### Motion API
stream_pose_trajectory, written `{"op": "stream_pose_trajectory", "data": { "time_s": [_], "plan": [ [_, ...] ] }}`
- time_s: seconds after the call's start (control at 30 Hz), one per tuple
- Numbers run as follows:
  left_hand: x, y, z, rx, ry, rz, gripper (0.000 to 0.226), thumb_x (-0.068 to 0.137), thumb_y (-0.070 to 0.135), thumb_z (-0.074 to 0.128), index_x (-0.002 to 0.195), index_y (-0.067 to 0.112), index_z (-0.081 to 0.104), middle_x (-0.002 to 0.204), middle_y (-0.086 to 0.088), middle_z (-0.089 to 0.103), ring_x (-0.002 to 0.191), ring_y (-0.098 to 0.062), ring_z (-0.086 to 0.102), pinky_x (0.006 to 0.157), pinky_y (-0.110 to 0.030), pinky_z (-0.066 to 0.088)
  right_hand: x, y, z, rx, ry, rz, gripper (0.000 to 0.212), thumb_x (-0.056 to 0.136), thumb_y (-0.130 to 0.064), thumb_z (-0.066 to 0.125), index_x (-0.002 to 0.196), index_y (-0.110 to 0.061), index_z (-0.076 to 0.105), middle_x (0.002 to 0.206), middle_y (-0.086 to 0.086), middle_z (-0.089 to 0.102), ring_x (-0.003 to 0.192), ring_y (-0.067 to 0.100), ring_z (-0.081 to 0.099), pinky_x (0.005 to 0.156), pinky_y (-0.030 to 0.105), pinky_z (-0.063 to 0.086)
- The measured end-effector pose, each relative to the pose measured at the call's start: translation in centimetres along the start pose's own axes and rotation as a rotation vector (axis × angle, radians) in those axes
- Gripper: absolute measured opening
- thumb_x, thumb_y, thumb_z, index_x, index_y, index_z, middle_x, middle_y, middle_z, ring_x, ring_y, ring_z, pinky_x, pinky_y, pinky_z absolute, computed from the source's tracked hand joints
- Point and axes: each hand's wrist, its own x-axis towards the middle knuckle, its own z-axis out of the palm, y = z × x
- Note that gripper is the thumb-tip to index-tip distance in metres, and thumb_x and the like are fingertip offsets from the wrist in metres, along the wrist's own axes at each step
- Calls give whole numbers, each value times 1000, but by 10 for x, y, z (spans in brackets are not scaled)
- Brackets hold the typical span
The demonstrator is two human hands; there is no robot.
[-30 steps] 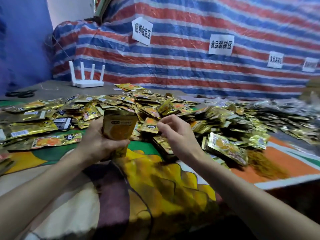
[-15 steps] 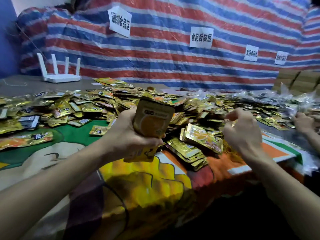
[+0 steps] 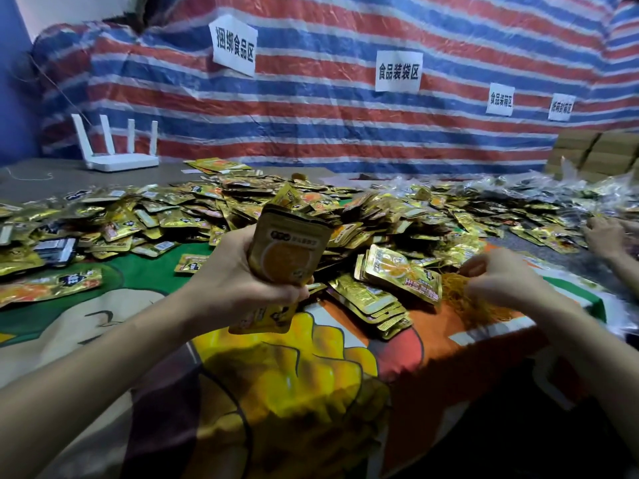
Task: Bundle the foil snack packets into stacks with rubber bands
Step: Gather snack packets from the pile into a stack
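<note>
Our left hand point(image 3: 238, 281) grips an upright stack of packets point(image 3: 287, 250) over the cloth point(image 3: 276, 375). Our right hand point(image 3: 501, 281) sits on the rubber bands point(image 3: 473, 307); through the blur we cannot tell its grip. A loose packet heap point(image 3: 173, 216) crowds between and behind. Far right is another person's hand point(image 3: 605, 233); back left, a white router point(image 3: 117, 157).

A table point(image 3: 52, 181) under a bright cloth point(image 3: 276, 375) bore heaped foil packets point(image 3: 380, 216); a router point(image 3: 117, 160) stood behind them, rubber bands point(image 3: 480, 309) beside.
</note>
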Motion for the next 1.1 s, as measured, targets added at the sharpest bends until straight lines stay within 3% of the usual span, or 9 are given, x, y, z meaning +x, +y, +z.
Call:
{"op": "stream_pose_trajectory", "data": {
  "time_s": [0.1, 0.2, 0.3, 0.37, 0.47, 0.6, 0.83, 0.97, 1.1],
  "plan": [
    [-1, -3, -5, -11, 12, -27, 53, 58, 6, 93, 103, -4, 67, 92, -15, 76, 88, -34, 74, 86, -52, 58, 16, -3, -7, 105, 138, 54, 17, 78, -2, 61, 85, -12, 73, 85, 9, 71, 77, 23, 64, 69, 34, 55],
    [-3, -4, -8, -9, 14, -40, 51, 56, 6, 88, 101, -4, 67, 90, -15, 77, 87, -36, 74, 85, -50, 59, 31, -5, 2, 70, 146, 140, 21, 84, -14, 70, 94, 5, 74, 90, 25, 70, 82, 38, 67, 70, 47, 57],
    [-4, -4, -13, -7, 13, -46, 54, 56, 4, 93, 103, -1, 67, 92, -9, 78, 87, -26, 75, 87, -48, 58, 39, -8, 16, 58, 114, 214, 34, 86, -27, 76, 85, 5, 66, 83, 20, 66, 72, 32, 62, 62, 38, 48],
    [-5, -3, -15, -17, 14, -51, 51, 58, 2, 88, 104, -1, 67, 92, -8, 78, 86, -22, 75, 88, -47, 58, 42, -11, 21, 72, 150, 254, 28, 85, -22, 75, 81, 2, 60, 90, 21, 63, 82, 36, 61, 69, 38, 48],
    [-6, -2, -18, -17, 30, -50, 54, 56, 3, 92, 103, 1, 67, 91, -7, 78, 86, -22, 75, 88, -46, 59, 41, -17, 21, 80, 217, 264, 14, 83, -6, 66, 76, 3, 59, 78, 19, 58, 81, 38, 59, 70, 40, 47],
    [-9, -5, -23, -47, 57, -44, 54, 54, 6, 85, 103, -6, 66, 93, -17, 76, 91, -40, 72, 90, -56, 56, 39, -22, 8, 57, 295, 237, 11, 83, -2, 63, 79, 7, 60, 85, 26, 62, 84, 41, 61, 72, 41, 48],
    [-12, -10, -41, -173, 122, -81, 54, 50, -1, 90, 98, -6, 68, 92, -21, 75, 86, -37, 74, 76, -40, 62, 22, -82, -18, 273, 359, -110, 12, 89, -9, 67, 95, -3, 76, 90, 17, 72, 83, 32, 67, 76, 42, 58],
    [-11, -17, -52, -331, 259, -134, 37, 60, 1, 75, 97, -6, 70, 92, -20, 75, 82, -31, 74, 72, -38, 63, -4, -151, -9, 501, 170, -330, 5, 91, -13, 68, 87, -14, 71, 87, 3, 69, 83, 16, 65, 67, 28, 52],
    [-14, -27, -76, -447, 309, -260, 34, 58, -3, 80, 92, 3, 77, 103, -18, 76, 83, -27, 74, 67, -40, 63, -33, -219, 27, 630, -56, -489, 8, 89, -17, 73, 81, -20, 72, 82, -1, 73, 77, 8, 69, 60, 20, 54]
  ]
}}
